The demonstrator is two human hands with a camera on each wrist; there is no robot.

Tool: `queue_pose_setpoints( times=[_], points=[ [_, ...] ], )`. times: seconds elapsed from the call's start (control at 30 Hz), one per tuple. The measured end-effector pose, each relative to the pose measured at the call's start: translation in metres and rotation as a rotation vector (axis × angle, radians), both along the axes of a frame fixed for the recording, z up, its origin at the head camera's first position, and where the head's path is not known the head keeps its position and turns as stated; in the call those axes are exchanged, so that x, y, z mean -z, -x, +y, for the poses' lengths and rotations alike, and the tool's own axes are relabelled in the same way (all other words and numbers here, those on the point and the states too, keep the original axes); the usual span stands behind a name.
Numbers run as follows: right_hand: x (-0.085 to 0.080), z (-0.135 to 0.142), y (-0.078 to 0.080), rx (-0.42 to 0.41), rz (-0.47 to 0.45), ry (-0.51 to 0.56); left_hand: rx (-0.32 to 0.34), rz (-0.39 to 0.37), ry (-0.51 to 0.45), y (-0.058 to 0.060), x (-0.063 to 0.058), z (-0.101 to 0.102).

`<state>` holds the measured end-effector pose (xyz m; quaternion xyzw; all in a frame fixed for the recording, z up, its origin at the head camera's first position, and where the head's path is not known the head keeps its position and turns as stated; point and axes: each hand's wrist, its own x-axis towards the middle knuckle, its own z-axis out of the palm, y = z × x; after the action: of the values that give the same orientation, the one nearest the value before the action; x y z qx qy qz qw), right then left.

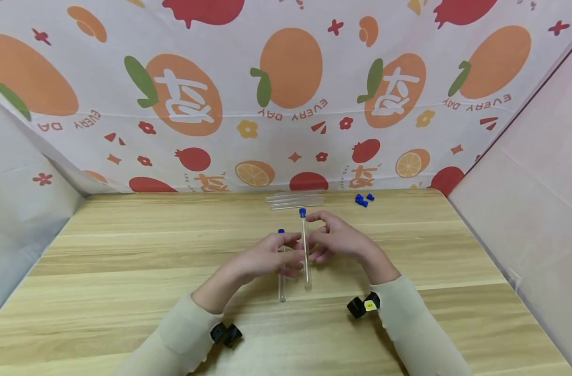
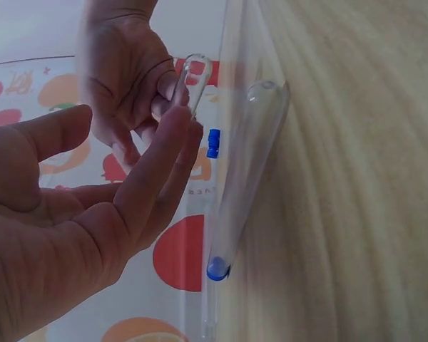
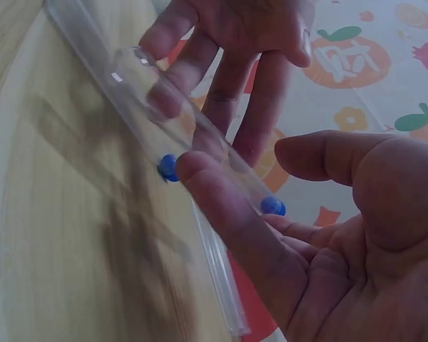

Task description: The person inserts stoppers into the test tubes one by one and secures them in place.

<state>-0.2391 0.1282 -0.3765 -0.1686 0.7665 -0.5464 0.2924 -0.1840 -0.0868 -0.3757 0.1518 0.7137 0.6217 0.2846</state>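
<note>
A clear test tube [image 1: 305, 250] with a blue cap [image 1: 302, 212] stands out between the two hands, cap toward the far side. My left hand [image 1: 271, 253] reaches it from the left, fingers extended and touching or nearly touching it; its thumb stands apart in the left wrist view. From the right, my right hand [image 1: 339, 237] has long, fairly straight fingers along the tube, its thumb [image 3: 328, 157] away from the glass. Exactly which fingers bear the tube is partly hidden. Below the left hand lies a second capped tube [image 1: 282, 290] on the table.
Several uncapped clear tubes [image 1: 295, 199] lie together at the table's far edge. Right of them sits a small group of blue caps [image 1: 362, 200]. A fruit-printed cloth [image 1: 286, 146] rises behind the wooden table [image 1: 173, 250], and pale sheets flank both sides.
</note>
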Motion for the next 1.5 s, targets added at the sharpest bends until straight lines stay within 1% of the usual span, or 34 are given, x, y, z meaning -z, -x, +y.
queue_pose_setpoints(
  times=[0.23,0.47,0.67,0.87,1.3,1.5],
  points=[
    [0.002,-0.001,-0.001,-0.029,-0.015,-0.079,0.045,0.007,0.005,-0.001,0.004,0.002],
    [0.003,-0.002,-0.003,-0.039,-0.034,-0.128,0.078,0.002,-0.010,-0.001,0.007,0.005],
    [0.008,-0.004,-0.003,-0.049,-0.043,-0.159,0.078,-0.021,-0.014,-0.002,0.009,0.007],
    [0.012,-0.006,-0.002,-0.055,-0.034,-0.166,0.081,-0.021,-0.014,-0.002,0.011,0.008],
    [0.010,-0.008,-0.004,-0.069,-0.056,-0.191,0.085,-0.010,0.015,-0.001,0.014,0.007],
    [0.010,-0.007,-0.004,-0.071,-0.058,-0.190,0.086,-0.018,0.015,-0.002,0.013,0.007]
  ],
)
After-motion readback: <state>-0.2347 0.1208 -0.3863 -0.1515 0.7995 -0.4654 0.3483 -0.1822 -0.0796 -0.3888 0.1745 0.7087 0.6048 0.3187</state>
